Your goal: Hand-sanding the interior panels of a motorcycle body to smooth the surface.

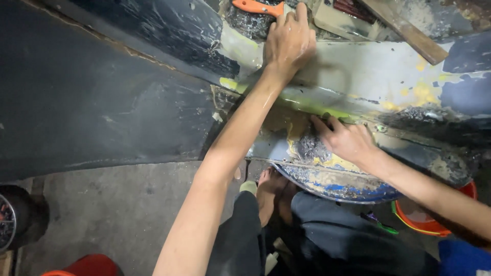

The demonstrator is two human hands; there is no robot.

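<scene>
My left hand (289, 38) rests flat on a worn car body panel (128, 97), fingers spread, its fingertips touching the end of an orange-handled tool (258, 7) at the top edge. My right hand (345, 138) presses on the lower lip of the panel, fingers closed over a small dark pad that is mostly hidden beneath them. Under it lie grey sanded filler (312, 148) and yellow-green primer patches (317, 105). The panel is dark blue with scraped bare spots.
A wooden stick (404, 28) lies at the top right. An orange bucket (434, 220) stands at the lower right beside my knees (307, 230). A wheel (13, 217) shows at the left edge. A red object (89, 266) sits on the concrete floor (117, 209).
</scene>
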